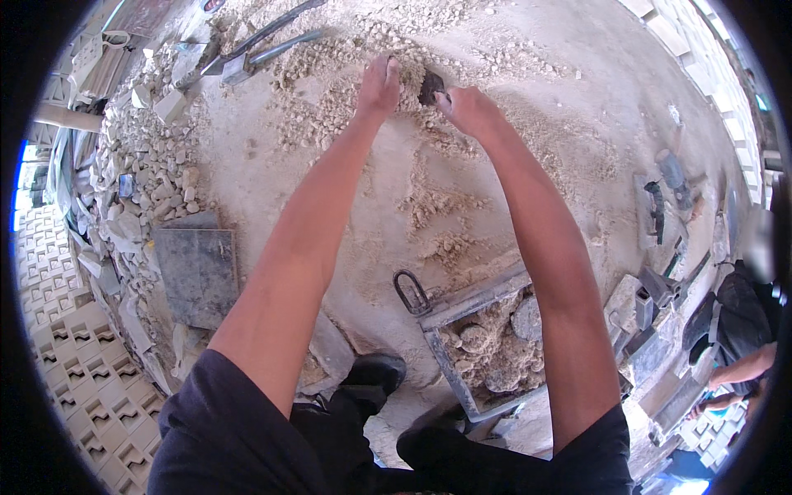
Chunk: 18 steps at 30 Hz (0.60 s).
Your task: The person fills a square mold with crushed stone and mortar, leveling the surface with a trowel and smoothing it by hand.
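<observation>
Dark, dusty tool [429,86] gripped in right fingers [445,102], pale crumbly lumps [318,124] around, left fingers [391,64] curled, hold unclear

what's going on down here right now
The person's right hand holds a small dark tool at the pale crumbly mix on the ground. The left hand is at the mix too; whether it grips anything is unclear. Nearer the person, a rectangular box holds lumpy material.

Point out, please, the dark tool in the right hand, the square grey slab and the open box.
Dark tool [430,87]: head view, exposed end.
Grey slab [196,276]: head view, flat face.
Open box [451,373]: head view, left rim.
</observation>
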### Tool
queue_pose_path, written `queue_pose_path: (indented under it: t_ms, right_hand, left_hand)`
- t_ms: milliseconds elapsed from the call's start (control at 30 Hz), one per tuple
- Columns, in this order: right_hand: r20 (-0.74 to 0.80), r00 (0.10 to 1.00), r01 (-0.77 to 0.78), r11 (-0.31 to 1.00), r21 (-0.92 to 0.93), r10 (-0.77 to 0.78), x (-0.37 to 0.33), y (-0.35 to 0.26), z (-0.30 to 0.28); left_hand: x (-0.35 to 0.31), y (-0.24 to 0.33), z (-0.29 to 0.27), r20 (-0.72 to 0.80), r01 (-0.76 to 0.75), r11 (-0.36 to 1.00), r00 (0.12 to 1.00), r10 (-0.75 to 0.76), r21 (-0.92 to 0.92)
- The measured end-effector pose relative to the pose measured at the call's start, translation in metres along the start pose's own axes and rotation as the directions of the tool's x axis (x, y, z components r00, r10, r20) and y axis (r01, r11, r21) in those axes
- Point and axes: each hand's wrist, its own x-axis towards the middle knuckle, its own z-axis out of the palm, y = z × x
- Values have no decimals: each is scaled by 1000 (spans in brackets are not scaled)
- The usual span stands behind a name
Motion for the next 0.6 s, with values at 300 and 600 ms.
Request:
queue_pose_path:
  t_ms: [300,600]
  right_hand:
    - [-126,992,11,978,211,16,-88,46,-43]
    - [-211,971,-64,972,224,113,-289,72,-111]
  left_hand:
    - [-39,94,38,-110,-249,968,961,252,40]
    - [-121,228,11,162,-581,747,744,649,-322]
